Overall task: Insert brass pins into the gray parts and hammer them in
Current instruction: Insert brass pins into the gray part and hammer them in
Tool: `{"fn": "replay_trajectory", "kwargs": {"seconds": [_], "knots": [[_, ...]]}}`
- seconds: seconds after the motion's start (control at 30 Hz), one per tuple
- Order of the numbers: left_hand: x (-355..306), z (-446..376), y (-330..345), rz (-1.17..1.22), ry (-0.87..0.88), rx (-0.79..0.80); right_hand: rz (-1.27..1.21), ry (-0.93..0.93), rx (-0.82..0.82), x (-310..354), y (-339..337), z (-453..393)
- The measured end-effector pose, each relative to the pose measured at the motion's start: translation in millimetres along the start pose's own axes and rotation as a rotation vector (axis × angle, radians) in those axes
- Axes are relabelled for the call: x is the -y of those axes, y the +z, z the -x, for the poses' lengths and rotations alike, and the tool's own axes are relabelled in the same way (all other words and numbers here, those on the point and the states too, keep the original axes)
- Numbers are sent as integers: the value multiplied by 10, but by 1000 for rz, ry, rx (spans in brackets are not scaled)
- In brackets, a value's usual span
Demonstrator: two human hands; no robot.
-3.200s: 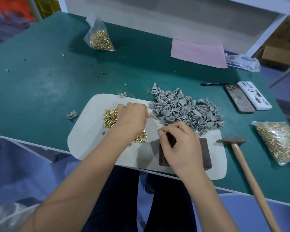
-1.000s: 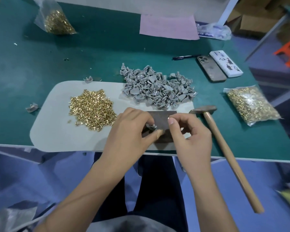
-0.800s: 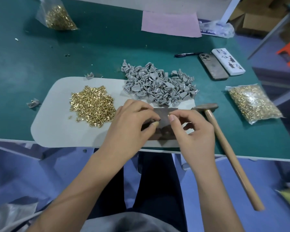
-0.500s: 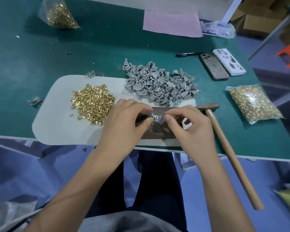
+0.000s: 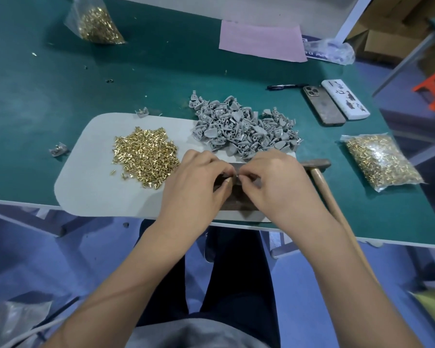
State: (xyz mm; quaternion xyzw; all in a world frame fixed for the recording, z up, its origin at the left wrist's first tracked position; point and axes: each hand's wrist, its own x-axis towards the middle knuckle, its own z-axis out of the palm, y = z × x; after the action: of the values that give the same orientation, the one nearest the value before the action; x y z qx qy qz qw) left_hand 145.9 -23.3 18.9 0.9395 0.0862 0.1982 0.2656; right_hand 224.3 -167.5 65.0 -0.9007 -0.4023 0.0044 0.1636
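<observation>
A: What's nearest?

B: Both hands meet over the dark block (image 5: 237,197), which sits at the near edge of the worktop (image 5: 60,96). The left hand (image 5: 196,187) and the right hand (image 5: 281,184) have their fingers curled in, fingertips together; they pinch something small between them, too hidden to name.

A: And the pins?

B: Loose brass pins (image 5: 145,156) lie at ten o'clock from the hands on the pale mat (image 5: 86,187), whose front corners overhang the worktop edge. The gray parts (image 5: 244,129) are heaped at twelve o'clock, spilling over the mat's far edge.

A: The hammer?

B: The hammer (image 5: 317,169) lies at three o'clock, head just beside the right hand, handle running out past the near edge.

A: Any free room?

B: Bare mat at nine o'clock, and open green surface beyond it toward eleven. A bag of pins (image 5: 379,159) sits at two o'clock near the right edge; another bag (image 5: 96,21) far off at eleven.

A: Writing?

B: Two phones (image 5: 337,104) lie at one o'clock; the white one shows dark figures, unreadable. A pink sheet (image 5: 261,40) lies farthest.
</observation>
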Motion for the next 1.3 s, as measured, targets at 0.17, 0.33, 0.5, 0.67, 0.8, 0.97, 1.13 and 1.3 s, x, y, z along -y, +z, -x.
{"fn": "replay_trajectory", "kwargs": {"seconds": [0.17,0.33,0.5,0.67,0.8,0.97,1.13,1.3], "knots": [[8,-25,-18,-26,21,-2,154,-56,126,58,-44,-97],[-12,-21,-41,-37,13,-5,-86,35,-66,-10,44,38],[-26,-31,-60,-30,16,4,-80,30,-112,-60,86,18],[-8,-49,-80,-29,45,25,40,-5,-50,-65,79,-41],[-5,-41,-70,-23,39,18,4,-36,-75,-83,100,-23],[3,-35,-55,-8,28,10,-207,236,-422,-441,32,354],[2,-53,-49,-17,31,22,118,826,-222,-982,146,810],[-2,-50,-57,-21,41,12,-58,773,-161,-1159,166,832]]}}
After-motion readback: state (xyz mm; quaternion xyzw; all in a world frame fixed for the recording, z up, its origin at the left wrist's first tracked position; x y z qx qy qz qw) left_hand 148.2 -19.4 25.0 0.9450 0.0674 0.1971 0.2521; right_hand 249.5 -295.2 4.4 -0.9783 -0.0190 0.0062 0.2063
